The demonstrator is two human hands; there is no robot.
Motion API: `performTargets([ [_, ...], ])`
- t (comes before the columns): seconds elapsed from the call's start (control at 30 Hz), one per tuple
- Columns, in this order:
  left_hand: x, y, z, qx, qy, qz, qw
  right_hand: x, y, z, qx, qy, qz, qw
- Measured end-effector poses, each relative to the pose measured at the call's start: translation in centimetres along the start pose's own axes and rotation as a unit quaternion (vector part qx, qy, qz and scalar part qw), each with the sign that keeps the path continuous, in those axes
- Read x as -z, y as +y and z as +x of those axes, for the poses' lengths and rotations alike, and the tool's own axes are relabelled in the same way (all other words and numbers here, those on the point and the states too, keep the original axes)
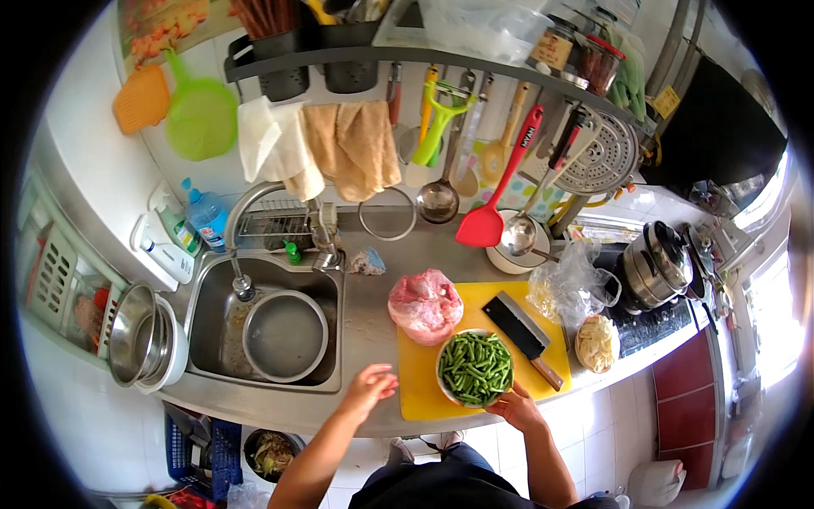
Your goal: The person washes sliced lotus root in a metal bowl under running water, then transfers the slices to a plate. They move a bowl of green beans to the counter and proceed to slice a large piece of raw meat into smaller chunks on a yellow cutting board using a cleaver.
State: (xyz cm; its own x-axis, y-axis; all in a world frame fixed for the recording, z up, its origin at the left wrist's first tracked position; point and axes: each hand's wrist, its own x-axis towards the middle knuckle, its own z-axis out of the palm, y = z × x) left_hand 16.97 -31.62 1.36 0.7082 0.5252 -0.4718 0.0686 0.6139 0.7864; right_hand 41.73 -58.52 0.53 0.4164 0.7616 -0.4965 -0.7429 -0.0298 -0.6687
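A bowl (441, 384) heaped with cut green beans (475, 369) is at the front of a yellow cutting board (420, 391). My right hand (518, 406) grips its lower right rim; whether the bowl rests on the board or is slightly raised I cannot tell. To the left of the board, my left hand (370, 389) hovers over the counter, fingers apart and holding nothing. A large piece of raw meat (425, 306) lies on the board's back left corner, partly past its edge. Right of the bowl lies a cleaver (518, 327), its wooden handle towards the front.
The sink (210, 356) at left holds a metal basin of cloudy water (285, 337). At right are a bowl of pale sliced food (598, 343), a crumpled plastic bag (559, 286) and a pot (655, 267) on the stove. A red spatula (481, 226) and ladles hang behind.
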Motion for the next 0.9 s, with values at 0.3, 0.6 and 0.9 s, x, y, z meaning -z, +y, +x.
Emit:
performTargets([
  [0.3, -8.2, -5.5, 3.5, -0.002, 0.012, 0.115, 0.993, -1.2, -0.1, 0.3, 0.034, 0.021, -0.064, 0.997],
  [0.6, -8.6, -4.4, -1.5, -0.010, 0.050, 0.012, 0.999, -3.5, 0.1, -0.9, 0.020, 0.002, -0.100, 0.995],
  [0.9, -3.4, -2.3, -7.7, -0.056, 0.119, 0.004, 0.991, -9.1, 4.3, -0.1, -0.047, -0.041, -0.088, 0.994],
])
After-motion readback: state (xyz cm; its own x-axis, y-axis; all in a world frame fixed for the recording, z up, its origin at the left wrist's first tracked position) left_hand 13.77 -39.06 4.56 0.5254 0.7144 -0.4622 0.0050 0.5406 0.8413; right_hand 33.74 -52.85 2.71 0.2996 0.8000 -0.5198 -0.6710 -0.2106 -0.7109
